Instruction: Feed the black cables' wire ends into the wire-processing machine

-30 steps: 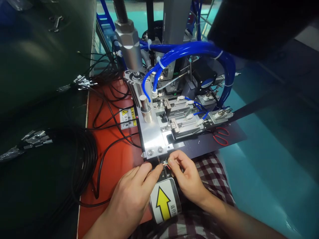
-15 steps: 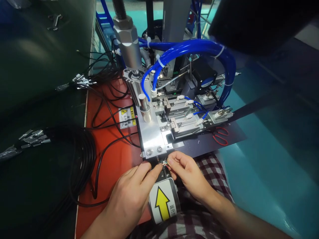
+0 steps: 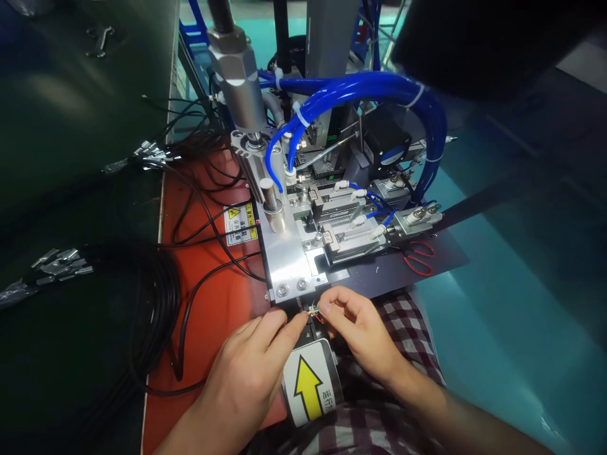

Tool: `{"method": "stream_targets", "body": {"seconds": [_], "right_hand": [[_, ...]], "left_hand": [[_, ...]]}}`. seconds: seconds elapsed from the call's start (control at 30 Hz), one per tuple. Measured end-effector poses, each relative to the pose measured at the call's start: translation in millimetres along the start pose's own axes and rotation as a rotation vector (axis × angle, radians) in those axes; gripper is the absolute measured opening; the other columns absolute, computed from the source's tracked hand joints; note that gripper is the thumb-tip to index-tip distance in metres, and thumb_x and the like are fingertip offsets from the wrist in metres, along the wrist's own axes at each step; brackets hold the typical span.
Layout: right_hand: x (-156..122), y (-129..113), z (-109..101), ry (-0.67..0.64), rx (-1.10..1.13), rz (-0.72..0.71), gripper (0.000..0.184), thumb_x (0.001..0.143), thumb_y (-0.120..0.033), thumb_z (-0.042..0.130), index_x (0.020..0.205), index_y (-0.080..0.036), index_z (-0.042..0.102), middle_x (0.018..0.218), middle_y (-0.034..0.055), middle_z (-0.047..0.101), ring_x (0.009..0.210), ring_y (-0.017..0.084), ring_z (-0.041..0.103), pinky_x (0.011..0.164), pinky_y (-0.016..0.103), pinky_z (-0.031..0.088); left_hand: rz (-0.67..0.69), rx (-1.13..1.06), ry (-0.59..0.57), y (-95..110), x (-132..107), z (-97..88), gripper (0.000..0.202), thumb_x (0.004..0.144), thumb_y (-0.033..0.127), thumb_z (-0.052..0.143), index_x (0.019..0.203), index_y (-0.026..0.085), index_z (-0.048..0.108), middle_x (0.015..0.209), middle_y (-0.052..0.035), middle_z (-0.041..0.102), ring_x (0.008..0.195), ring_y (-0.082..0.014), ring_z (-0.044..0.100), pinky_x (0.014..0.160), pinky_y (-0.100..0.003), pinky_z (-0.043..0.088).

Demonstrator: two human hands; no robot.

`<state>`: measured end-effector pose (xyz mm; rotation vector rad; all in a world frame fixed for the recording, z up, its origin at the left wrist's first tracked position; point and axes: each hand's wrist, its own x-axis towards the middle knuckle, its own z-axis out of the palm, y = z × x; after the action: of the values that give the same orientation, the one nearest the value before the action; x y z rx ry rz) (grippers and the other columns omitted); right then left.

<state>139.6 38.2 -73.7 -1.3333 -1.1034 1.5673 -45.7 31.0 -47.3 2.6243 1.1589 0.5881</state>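
Close together, just in front of the machine's metal plate (image 3: 287,262), my two hands meet at a small bunch of thin coloured wires (image 3: 313,310). White, green and red strands show between the fingertips. My left hand (image 3: 256,360) is closed, its thumb and index fingertips pressed at the left end of the wires. On the other side, my right hand (image 3: 358,328) pinches the strands between thumb and index finger, its other fingers curled. A black cable (image 3: 190,387) runs toward my left hand and passes out of sight behind it. Fingers hide most of the wires.
A press machine with a metal cylinder (image 3: 237,82) and blue air hoses (image 3: 370,85) stands ahead. Red-handled scissors (image 3: 420,259) lie at right. Coiled black cables (image 3: 161,303) with foil-wrapped ends (image 3: 61,262) lie at left. A yellow arrow label (image 3: 307,388) sits below my hands.
The view has shifted slightly. My right fingers have moved very little at the wires, and a bit more of the red strand shows. My left hand stays in place.
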Motion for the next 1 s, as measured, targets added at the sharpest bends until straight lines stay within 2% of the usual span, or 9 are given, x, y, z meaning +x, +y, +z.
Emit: {"method": "stream_targets", "body": {"seconds": [0.3, 0.6, 1.0], "right_hand": [[-3.7, 2.3, 0.1, 0.047, -0.244, -0.241, 0.015, 0.092, -0.021, 0.046, 0.078, -0.02, 0.051, 0.073, -0.0015, 0.05, 0.067, 0.014, 0.048, 0.062, 0.026, 0.04], [-2.5, 3.4, -0.6, 0.021, -0.241, -0.199, 0.015, 0.093, -0.022, 0.046, 0.078, -0.02, 0.049, 0.073, -0.0021, 0.049, 0.066, 0.014, 0.046, 0.061, 0.026, 0.039], [-4.5, -0.7, -2.7, 0.015, -0.292, -0.228, 0.014, 0.092, -0.02, 0.046, 0.078, -0.02, 0.049, 0.073, -0.0019, 0.05, 0.066, 0.014, 0.048, 0.062, 0.026, 0.041]], "left_hand": [[-0.007, -0.016, 0.003, -0.3, 2.3, -1.4, 0.034, 0.089, 0.006, 0.04, 0.119, 0.012, 0.055, 0.084, -0.0076, 0.059, 0.066, -0.0183, 0.057, 0.056, -0.029, 0.05], [-0.003, 0.009, 0.014, -0.1, 1.3, -0.7, 0.036, 0.089, 0.005, 0.038, 0.119, 0.012, 0.056, 0.084, -0.0069, 0.058, 0.066, -0.0176, 0.055, 0.056, -0.028, 0.048], [-0.006, -0.023, 0.007, -0.5, -1.0, 0.4, 0.037, 0.087, 0.002, 0.04, 0.119, 0.011, 0.056, 0.085, -0.0066, 0.057, 0.069, -0.0169, 0.055, 0.059, -0.027, 0.047]]}}
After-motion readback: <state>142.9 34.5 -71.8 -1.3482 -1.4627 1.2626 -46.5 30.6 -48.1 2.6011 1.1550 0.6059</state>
